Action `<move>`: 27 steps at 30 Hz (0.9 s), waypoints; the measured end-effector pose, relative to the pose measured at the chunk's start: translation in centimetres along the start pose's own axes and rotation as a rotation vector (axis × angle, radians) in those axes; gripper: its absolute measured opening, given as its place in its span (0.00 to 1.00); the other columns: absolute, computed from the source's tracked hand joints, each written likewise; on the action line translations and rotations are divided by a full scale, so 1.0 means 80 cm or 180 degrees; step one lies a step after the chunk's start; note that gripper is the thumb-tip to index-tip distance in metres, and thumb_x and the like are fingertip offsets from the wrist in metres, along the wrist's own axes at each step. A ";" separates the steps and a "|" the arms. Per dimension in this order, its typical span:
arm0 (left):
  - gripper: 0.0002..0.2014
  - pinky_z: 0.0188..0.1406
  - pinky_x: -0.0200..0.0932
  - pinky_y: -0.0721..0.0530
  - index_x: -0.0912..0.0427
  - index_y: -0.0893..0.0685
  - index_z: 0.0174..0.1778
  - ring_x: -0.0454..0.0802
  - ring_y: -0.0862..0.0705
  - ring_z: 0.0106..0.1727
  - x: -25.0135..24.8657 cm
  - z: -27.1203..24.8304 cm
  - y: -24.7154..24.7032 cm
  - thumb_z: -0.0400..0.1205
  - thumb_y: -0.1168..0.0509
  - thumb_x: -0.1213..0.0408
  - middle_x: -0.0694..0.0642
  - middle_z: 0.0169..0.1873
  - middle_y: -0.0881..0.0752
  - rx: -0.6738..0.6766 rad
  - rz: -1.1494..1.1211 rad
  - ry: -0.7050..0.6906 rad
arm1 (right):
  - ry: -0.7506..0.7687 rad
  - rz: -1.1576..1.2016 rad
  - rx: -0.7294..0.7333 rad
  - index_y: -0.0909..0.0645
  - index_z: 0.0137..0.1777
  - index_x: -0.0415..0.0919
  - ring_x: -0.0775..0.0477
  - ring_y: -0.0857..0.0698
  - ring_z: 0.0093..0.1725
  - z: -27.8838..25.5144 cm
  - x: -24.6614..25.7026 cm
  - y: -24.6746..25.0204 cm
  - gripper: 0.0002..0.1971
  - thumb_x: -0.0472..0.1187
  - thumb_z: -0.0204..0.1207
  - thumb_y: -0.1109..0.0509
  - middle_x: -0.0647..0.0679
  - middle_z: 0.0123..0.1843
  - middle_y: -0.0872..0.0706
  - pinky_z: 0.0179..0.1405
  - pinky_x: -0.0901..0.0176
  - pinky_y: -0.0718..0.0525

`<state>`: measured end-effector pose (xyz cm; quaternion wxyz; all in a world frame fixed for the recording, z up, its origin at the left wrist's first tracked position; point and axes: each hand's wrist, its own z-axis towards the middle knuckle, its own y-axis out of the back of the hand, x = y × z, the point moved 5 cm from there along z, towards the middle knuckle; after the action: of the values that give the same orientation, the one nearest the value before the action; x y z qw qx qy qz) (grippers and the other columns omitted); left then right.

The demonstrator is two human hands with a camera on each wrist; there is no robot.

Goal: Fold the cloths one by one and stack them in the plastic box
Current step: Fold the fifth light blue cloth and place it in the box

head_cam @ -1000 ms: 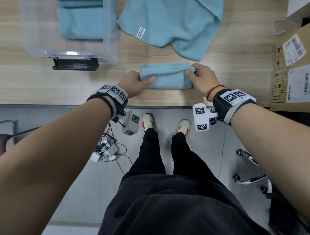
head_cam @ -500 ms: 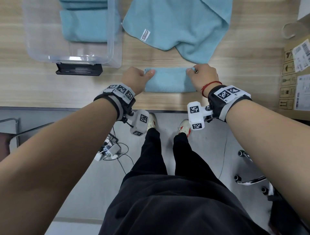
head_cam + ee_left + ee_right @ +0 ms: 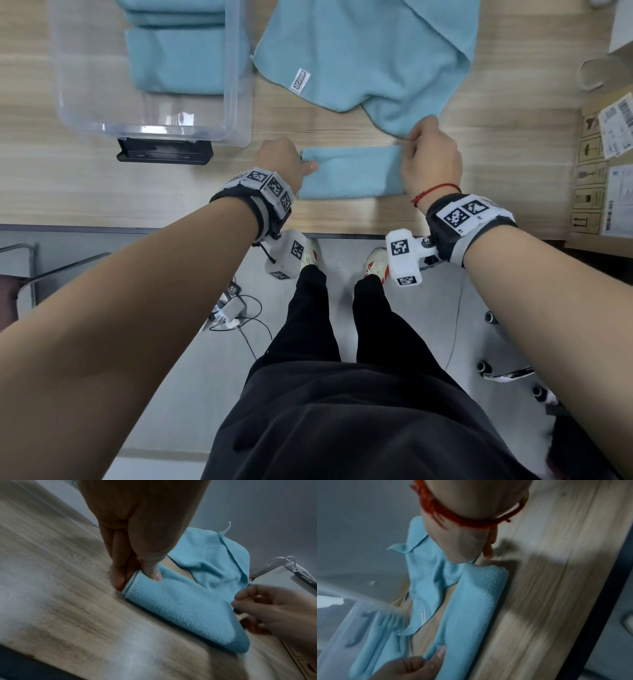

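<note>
Left hand (image 3: 286, 164) pinches folded cloth (image 3: 349, 173); right hand (image 3: 430, 161) curled, its grip hidden.

A light wood-grain table (image 3: 102, 185) carries a cardboard carton (image 3: 603, 164) with shipping labels at its right edge and a flat black object (image 3: 164, 156) on the left. Below on the grey floor (image 3: 178, 308), a tangle of cables and adapters (image 3: 233, 311) lies beside a chair's wheeled base (image 3: 507, 373).

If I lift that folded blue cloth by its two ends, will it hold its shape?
Probably not: the folded cloth is soft layered fabric, so its middle would likely sag. It looks light. The left hand pinches one end; the layers may slip apart.
</note>
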<state>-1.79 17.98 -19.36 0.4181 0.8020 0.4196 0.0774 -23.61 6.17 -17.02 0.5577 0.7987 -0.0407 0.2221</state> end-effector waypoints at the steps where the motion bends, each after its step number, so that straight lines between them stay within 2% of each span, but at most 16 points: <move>1: 0.23 0.21 0.41 0.36 0.61 0.24 0.29 0.51 0.24 0.33 0.000 0.001 0.000 0.79 0.31 0.46 0.54 0.29 0.23 0.0008 0.0042 -0.0003 | 0.0323 -0.0038 -0.0212 0.25 0.55 0.41 0.32 0.19 0.49 -0.002 0.008 0.008 0.10 0.38 0.76 0.42 0.40 0.52 0.17 0.44 0.44 0.22; 3: 0.23 0.23 0.41 0.35 0.59 0.27 0.26 0.52 0.23 0.34 0.000 0.002 0.000 0.78 0.31 0.46 0.53 0.27 0.24 0.0020 0.0075 0.0011 | 0.1169 0.0019 -0.0474 0.22 0.55 0.39 0.33 0.19 0.51 -0.011 0.033 0.018 0.12 0.38 0.75 0.41 0.39 0.53 0.18 0.47 0.43 0.21; 4: 0.23 0.24 0.41 0.34 0.58 0.27 0.25 0.53 0.22 0.35 0.000 0.002 -0.001 0.78 0.31 0.46 0.54 0.28 0.24 0.0016 0.0070 0.0026 | 0.1589 0.0048 -0.0433 0.21 0.57 0.39 0.34 0.19 0.53 -0.017 0.048 0.015 0.13 0.38 0.75 0.40 0.39 0.55 0.18 0.49 0.43 0.21; 5: 0.23 0.25 0.42 0.33 0.59 0.26 0.26 0.53 0.22 0.35 0.000 0.003 -0.001 0.78 0.31 0.46 0.55 0.30 0.22 0.0012 0.0062 0.0046 | 0.1949 0.0018 -0.0274 0.20 0.60 0.39 0.34 0.20 0.56 -0.024 0.061 0.006 0.15 0.38 0.76 0.41 0.39 0.58 0.17 0.53 0.43 0.22; 7: 0.22 0.26 0.42 0.31 0.60 0.24 0.29 0.53 0.21 0.36 0.000 0.003 0.000 0.77 0.31 0.45 0.57 0.35 0.18 0.0015 0.0105 0.0075 | 0.2355 -0.0386 0.0271 0.25 0.72 0.40 0.36 0.24 0.70 -0.040 0.074 -0.027 0.22 0.42 0.79 0.44 0.42 0.72 0.22 0.69 0.41 0.27; 9: 0.20 0.33 0.43 0.28 0.60 0.23 0.36 0.53 0.21 0.39 -0.001 0.002 0.003 0.78 0.30 0.45 0.57 0.41 0.17 -0.0019 0.0176 0.0037 | 0.2284 -0.0897 0.0741 0.35 0.81 0.44 0.38 0.37 0.81 -0.047 0.062 -0.059 0.26 0.46 0.84 0.48 0.46 0.83 0.34 0.79 0.35 0.40; 11: 0.18 0.39 0.46 0.27 0.59 0.23 0.47 0.54 0.21 0.43 -0.003 0.000 0.006 0.78 0.30 0.48 0.55 0.45 0.18 -0.0117 0.0084 -0.0071 | 0.1935 -0.1089 0.0979 0.48 0.86 0.46 0.40 0.48 0.86 -0.046 0.034 -0.074 0.29 0.50 0.86 0.50 0.49 0.87 0.47 0.82 0.32 0.48; 13: 0.18 0.42 0.47 0.28 0.56 0.27 0.59 0.55 0.21 0.45 -0.007 -0.004 0.007 0.79 0.30 0.52 0.53 0.47 0.19 -0.0240 0.0026 -0.0299 | 0.1686 -0.1155 0.1023 0.54 0.87 0.46 0.42 0.53 0.86 -0.043 0.008 -0.075 0.30 0.51 0.87 0.51 0.49 0.88 0.52 0.82 0.33 0.51; 16: 0.17 0.42 0.50 0.27 0.48 0.28 0.65 0.58 0.19 0.47 -0.021 -0.009 0.002 0.82 0.33 0.59 0.56 0.58 0.23 -0.0287 0.0270 -0.0712 | 0.1625 -0.1104 0.0978 0.49 0.86 0.43 0.38 0.47 0.85 -0.040 -0.011 -0.062 0.30 0.49 0.87 0.47 0.47 0.87 0.46 0.80 0.33 0.45; 18: 0.14 0.44 0.52 0.24 0.50 0.26 0.64 0.56 0.21 0.48 -0.029 -0.012 -0.005 0.83 0.35 0.62 0.58 0.62 0.29 -0.0218 0.0400 -0.0897 | 0.1646 -0.0982 0.0826 0.39 0.83 0.41 0.35 0.36 0.80 -0.038 -0.019 -0.048 0.29 0.47 0.84 0.39 0.45 0.83 0.35 0.75 0.34 0.34; 20: 0.13 0.51 0.55 0.20 0.54 0.24 0.63 0.56 0.23 0.53 -0.037 -0.016 -0.013 0.83 0.34 0.64 0.59 0.63 0.30 -0.0105 0.0511 -0.1070 | 0.1622 -0.0989 0.0652 0.33 0.80 0.43 0.34 0.29 0.73 -0.039 -0.026 -0.036 0.29 0.47 0.80 0.34 0.45 0.77 0.28 0.65 0.38 0.25; 22: 0.14 0.57 0.57 0.20 0.59 0.26 0.62 0.60 0.22 0.56 -0.046 -0.020 -0.023 0.82 0.34 0.66 0.61 0.62 0.29 0.0008 0.0608 -0.1213 | 0.1405 -0.0995 0.0721 0.32 0.79 0.46 0.35 0.28 0.68 -0.040 -0.031 -0.030 0.30 0.47 0.78 0.31 0.44 0.73 0.27 0.59 0.41 0.25; 27: 0.15 0.59 0.56 0.27 0.60 0.31 0.64 0.59 0.23 0.58 -0.069 -0.035 -0.048 0.83 0.37 0.66 0.59 0.59 0.23 0.0248 0.1157 -0.1184 | 0.1016 -0.0818 0.1181 0.33 0.74 0.46 0.37 0.29 0.65 -0.040 -0.044 -0.026 0.30 0.42 0.74 0.26 0.41 0.67 0.30 0.58 0.42 0.25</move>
<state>-8.98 16.75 -19.18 0.4362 0.8801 0.1871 -0.0138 -27.11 9.25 -19.37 0.4248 0.8407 0.1907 0.2763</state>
